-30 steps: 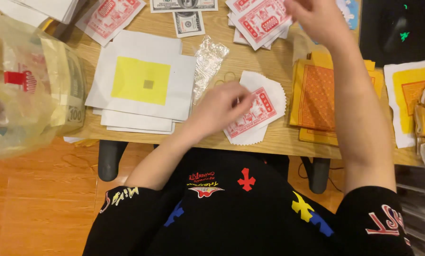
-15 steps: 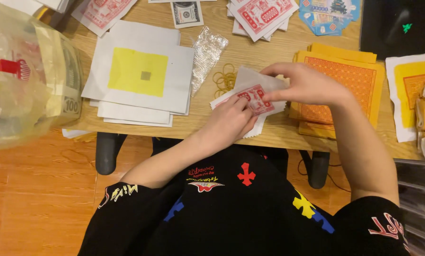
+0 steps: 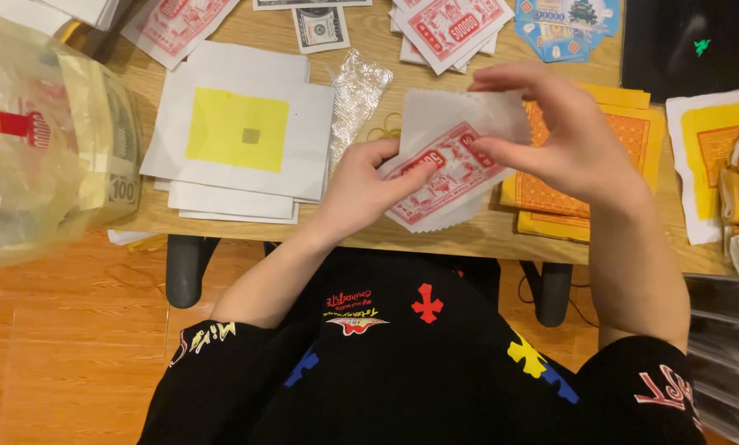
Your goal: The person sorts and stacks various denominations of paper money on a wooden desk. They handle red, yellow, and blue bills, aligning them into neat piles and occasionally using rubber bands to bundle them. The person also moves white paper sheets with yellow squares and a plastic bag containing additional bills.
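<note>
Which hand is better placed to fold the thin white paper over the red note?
Probably the right hand: its fingers already pinch the upper edge of the white paper, while the left hand presses the red note down.

We see white sheets with yellow squares stacked on the wooden table, beside crinkled clear wrap. Orange patterned papers lie right, and a plastic bag sits left.

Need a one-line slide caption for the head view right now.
Left hand and right hand hold a red-printed paper note against white tissue paper above a wooden table.
</note>
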